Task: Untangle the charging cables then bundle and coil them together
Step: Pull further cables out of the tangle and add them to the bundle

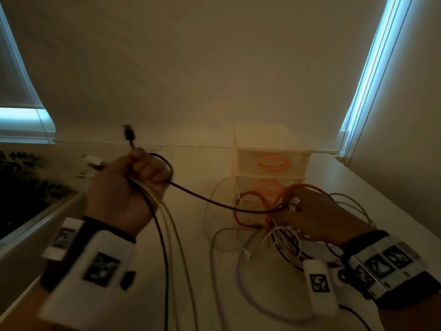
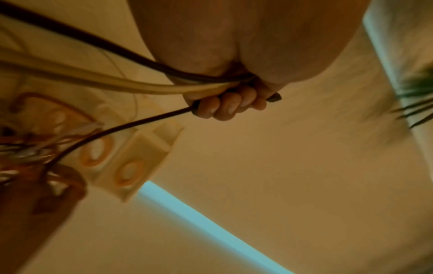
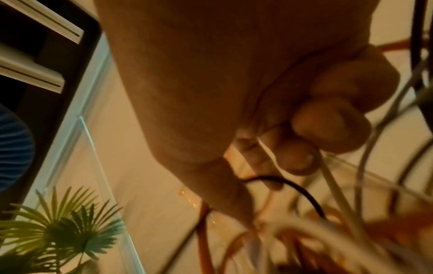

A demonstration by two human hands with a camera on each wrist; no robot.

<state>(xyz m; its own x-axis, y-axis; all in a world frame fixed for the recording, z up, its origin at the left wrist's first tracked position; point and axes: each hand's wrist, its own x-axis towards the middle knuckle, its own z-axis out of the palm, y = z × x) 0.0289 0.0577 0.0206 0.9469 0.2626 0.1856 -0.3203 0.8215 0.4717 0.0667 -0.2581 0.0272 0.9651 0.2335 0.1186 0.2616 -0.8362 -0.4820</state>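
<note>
Left hand (image 1: 124,187) around black cable (image 1: 202,199).

Black cable (image 1: 202,199) with smooth matt rubbery jacket and plastic plug body, cream cables (image 1: 176,247) smooth with slight sheen, orange cable (image 1: 250,199) smooth plastic coating, drawer box (image 1: 272,158) of pale matt plastic with orange plastic handles, table (image 1: 167,295) smooth and matt
</note>
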